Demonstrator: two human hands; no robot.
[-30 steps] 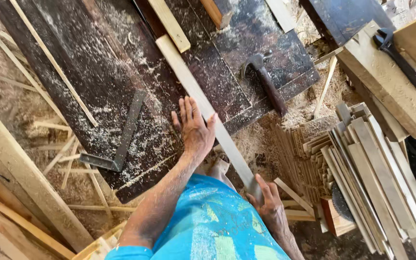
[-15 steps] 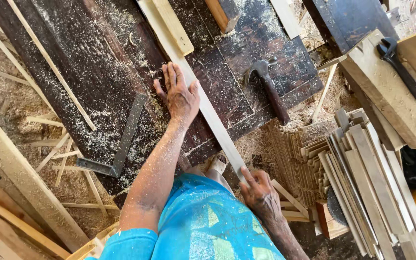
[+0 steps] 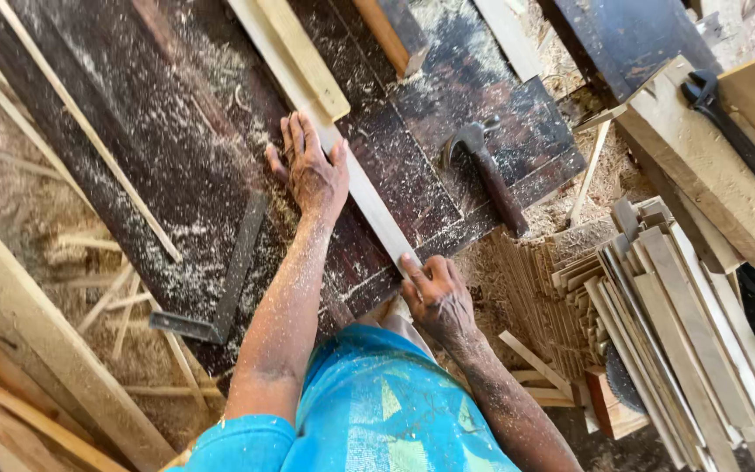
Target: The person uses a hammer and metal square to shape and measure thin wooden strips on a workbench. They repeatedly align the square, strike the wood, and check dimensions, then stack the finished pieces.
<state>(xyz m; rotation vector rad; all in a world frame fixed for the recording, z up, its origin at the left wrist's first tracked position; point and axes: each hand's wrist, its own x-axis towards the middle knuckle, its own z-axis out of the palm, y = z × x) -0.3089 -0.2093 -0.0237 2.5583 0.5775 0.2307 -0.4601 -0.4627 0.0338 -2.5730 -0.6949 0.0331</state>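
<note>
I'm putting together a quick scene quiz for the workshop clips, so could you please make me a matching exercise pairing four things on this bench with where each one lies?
Things:
1. hammer
2. metal square
3. long pale strip
4. black wrench

Places:
A. on the pale plank at the upper right
B. under the left hand, its near end at the right hand
C. on the dark board, right of the strip
D. on the dusty dark board, left of the left forearm

Pairs: 1-C, 2-D, 3-B, 4-A
</note>
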